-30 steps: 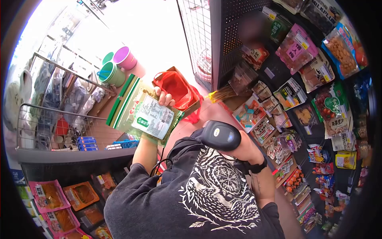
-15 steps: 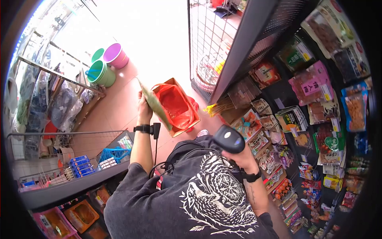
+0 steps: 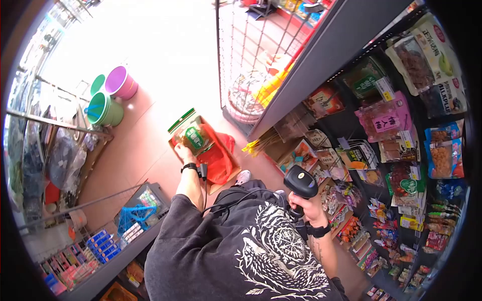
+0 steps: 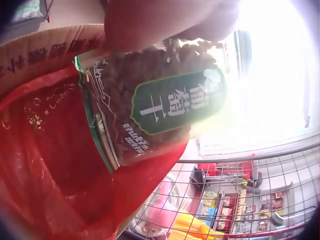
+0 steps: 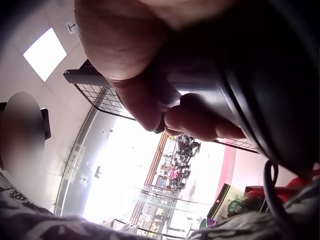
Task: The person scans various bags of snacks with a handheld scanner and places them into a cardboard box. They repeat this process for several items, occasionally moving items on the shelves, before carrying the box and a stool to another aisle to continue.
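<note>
My left hand grips a bag of raisins by its edge, its green printed label facing up. The bag overlaps the opening of a cardboard box lined with a red plastic bag. In the left wrist view the fingers lie along one side of the raisin bag, above the red lining. My right hand is wrapped round the handle of a black handheld barcode scanner, held in front of the body at the right.
Snack bags hang on a dark rack at the right. A wire mesh panel stands beyond the box. Green and purple buckets stand on the floor at left, behind a wire-edged shelf with small boxes.
The left hand has lowered the raisin bag from in front of the body to the red-lined box and turned it over from its barcode side. The right hand still holds the scanner, slightly farther right.
</note>
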A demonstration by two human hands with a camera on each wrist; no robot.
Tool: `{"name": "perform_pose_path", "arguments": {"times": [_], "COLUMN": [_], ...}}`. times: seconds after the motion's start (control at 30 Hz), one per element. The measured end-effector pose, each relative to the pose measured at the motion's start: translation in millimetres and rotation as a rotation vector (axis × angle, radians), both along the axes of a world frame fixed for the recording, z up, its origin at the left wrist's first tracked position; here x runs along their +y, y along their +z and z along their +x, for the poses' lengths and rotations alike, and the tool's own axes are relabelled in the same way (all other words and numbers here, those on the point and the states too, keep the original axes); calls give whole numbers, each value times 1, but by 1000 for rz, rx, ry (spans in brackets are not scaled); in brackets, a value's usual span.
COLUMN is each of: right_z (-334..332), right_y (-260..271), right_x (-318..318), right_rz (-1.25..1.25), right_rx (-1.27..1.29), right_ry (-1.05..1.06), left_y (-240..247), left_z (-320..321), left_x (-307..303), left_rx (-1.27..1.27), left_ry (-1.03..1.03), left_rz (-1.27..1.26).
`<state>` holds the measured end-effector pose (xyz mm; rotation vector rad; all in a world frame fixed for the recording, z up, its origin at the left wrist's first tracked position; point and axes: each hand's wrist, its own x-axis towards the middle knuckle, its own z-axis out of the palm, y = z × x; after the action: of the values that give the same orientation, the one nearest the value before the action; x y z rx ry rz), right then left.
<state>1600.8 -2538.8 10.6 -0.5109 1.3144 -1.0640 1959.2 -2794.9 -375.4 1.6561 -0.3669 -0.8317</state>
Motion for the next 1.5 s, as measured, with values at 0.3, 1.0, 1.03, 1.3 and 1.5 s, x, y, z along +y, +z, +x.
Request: {"name": "perform_pose_path", "arguments": {"times": [0.3,1.0,1.03,1.3,1.5], "right_z": [-14,-76,-74,-74,-67], "right_y": [-5,11,7,-17,-1], "right_x": [2,114,123,155,138], "right_rz": [53,-314,-306,-271,-362], "right_rx": [-2,21,6,-3,3], "right_ry": [-160,-414,-462,-702,-613], "left_y": [30,386,383,346,410], "left_z": [-17,-558,-568,-569,-482], "left_x": [16,-79,-85,-99,-52], "left_rx": [-472,-479,-518,-238,-213], "left_ry": [-692,-1233,-1222,-1300,-1293], "left_rz": [227,-812,-837,-828,-839]}}
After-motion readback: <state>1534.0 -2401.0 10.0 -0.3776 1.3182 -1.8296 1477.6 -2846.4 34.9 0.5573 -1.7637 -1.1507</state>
